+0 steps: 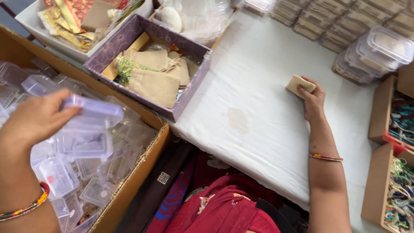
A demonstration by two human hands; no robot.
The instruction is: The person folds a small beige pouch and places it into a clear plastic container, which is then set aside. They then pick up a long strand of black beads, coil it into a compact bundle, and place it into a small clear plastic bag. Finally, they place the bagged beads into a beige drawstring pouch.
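At the left of the frame the person's left hand (pixel 36 118) is lifted over a big cardboard carton (pixel 142 170), its fingers closed around a small clear plastic box (pixel 95 112) held just above the heap. The carton is packed with many more clear hinged boxes (pixel 82 172), jumbled at all angles.

Right of centre, the right hand (pixel 312 101) rests on the white cloth of the table (pixel 258 108), fingers curled over a small beige pouch (pixel 299 84) and pressing it against the cloth. A pale stain (pixel 237 119) marks the cloth nearer the middle.

In the upper middle of the frame sits a purple patterned tray (pixel 125 41) holding several beige cloth pouches (pixel 155 84) and a bit of green and gold fabric (pixel 127 67). Behind it, at the upper left, a white tray (pixel 26 19) carries red and gold cloth pieces.

Along the upper right, stacks of closed clear containers (pixel 379 49) stand on the table. At the right edge, two brown cardboard boxes (pixel 379 110) hold tangles of coloured threads (pixel 403 121). Both wrists wear thin bead bangles.
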